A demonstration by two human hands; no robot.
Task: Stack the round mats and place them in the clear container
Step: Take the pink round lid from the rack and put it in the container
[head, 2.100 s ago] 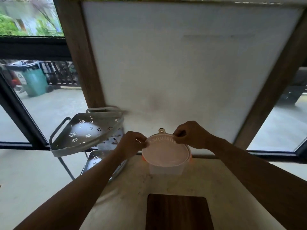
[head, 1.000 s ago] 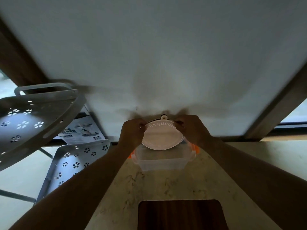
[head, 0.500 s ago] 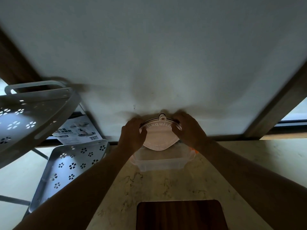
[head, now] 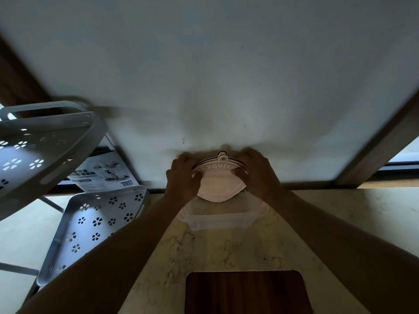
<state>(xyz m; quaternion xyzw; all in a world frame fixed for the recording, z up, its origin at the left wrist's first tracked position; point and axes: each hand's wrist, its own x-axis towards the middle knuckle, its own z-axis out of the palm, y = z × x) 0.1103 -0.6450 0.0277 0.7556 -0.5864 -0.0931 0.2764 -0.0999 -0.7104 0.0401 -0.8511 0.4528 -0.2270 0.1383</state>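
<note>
Left hand (head: 182,177) clamped on one edge of the stacked round mats (head: 218,183), right hand (head: 258,175) clamped on the opposite edge. Mats squeezed between both hands, bowed to a point at the near side, lettered face up, hanging tab at the far edge against the wall. Held just above the clear container (head: 223,219), perhaps touching its far rim; too dim to say. Container set on the marbled worktop (head: 226,250), directly below and nearer than the hands. Dark wooden board (head: 246,292) nearer again.
</note>
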